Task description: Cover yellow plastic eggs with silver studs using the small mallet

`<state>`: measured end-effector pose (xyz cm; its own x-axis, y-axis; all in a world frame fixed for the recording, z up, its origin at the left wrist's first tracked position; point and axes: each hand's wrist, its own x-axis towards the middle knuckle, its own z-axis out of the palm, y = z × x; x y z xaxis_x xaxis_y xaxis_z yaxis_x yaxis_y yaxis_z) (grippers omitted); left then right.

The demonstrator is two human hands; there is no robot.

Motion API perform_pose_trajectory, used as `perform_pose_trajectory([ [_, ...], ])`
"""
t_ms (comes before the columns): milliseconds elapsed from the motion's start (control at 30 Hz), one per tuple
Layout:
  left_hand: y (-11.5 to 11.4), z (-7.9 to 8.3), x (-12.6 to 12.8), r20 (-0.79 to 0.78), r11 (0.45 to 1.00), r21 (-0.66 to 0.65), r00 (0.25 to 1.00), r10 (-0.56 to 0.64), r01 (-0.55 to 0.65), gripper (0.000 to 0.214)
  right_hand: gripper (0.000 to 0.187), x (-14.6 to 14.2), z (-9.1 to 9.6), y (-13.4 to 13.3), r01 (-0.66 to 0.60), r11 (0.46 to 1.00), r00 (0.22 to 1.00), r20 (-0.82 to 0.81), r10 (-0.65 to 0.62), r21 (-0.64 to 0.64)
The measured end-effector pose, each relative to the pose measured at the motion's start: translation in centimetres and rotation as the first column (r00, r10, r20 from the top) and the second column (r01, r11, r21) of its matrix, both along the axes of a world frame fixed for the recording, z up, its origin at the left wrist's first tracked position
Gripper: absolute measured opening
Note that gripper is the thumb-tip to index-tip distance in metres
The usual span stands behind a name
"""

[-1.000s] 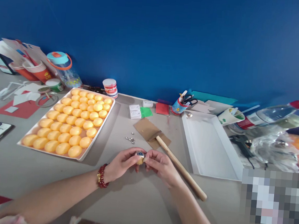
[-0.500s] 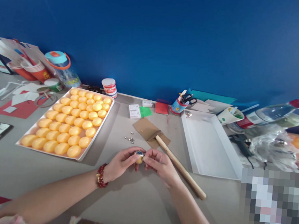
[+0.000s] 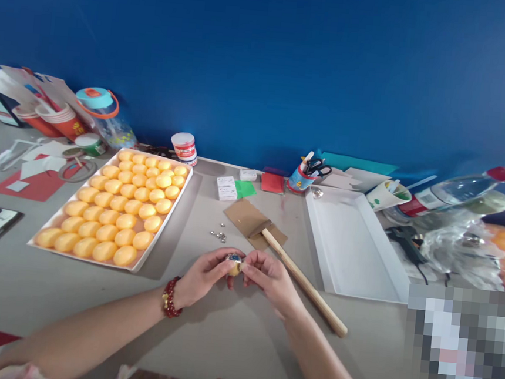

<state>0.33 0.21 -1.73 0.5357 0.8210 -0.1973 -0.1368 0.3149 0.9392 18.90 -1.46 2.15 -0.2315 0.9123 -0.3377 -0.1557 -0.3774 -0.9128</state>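
My left hand (image 3: 204,275), with a red bead bracelet on the wrist, and my right hand (image 3: 270,278) meet over the table near its front middle. Both pinch one small round yellow piece with a blue and silver top (image 3: 233,264) between their fingertips. A wooden mallet (image 3: 301,282) lies just right of my right hand, its handle running toward the front right. Several small silver beads (image 3: 219,234) lie on the table just beyond my hands.
A white tray full of yellow domes (image 3: 118,204) sits to the left. An empty white tray (image 3: 353,245) stands at the right. A brown card (image 3: 245,215), small boxes, a pen cup with scissors (image 3: 304,176), bottles, a glue gun and paper cups line the back.
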Motion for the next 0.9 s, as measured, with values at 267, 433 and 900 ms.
perform_pose_trajectory([
  [267, 0.02, 0.34, 0.17, 0.018, 1.0, -0.002, 1.0, 0.012, -0.012, 0.037, 0.039, 0.0, -0.35, -0.04, -0.007, 0.998, 0.997, 0.08, 0.002, 0.059],
  [433, -0.01, 0.35, 0.28, 0.046, 1.0, 0.004, 0.999, 0.007, -0.008, 0.037, 0.039, -0.02, -0.27, -0.14, -0.012, 0.996, 0.993, 0.122, 0.001, 0.093],
  [900, -0.09, -0.07, 0.08, 0.078, 1.0, -0.006, 0.997, 0.009, -0.008, 0.034, 0.036, -0.21, -0.26, -0.29, -0.017, 0.991, 0.995, 0.099, 0.003, 0.136],
])
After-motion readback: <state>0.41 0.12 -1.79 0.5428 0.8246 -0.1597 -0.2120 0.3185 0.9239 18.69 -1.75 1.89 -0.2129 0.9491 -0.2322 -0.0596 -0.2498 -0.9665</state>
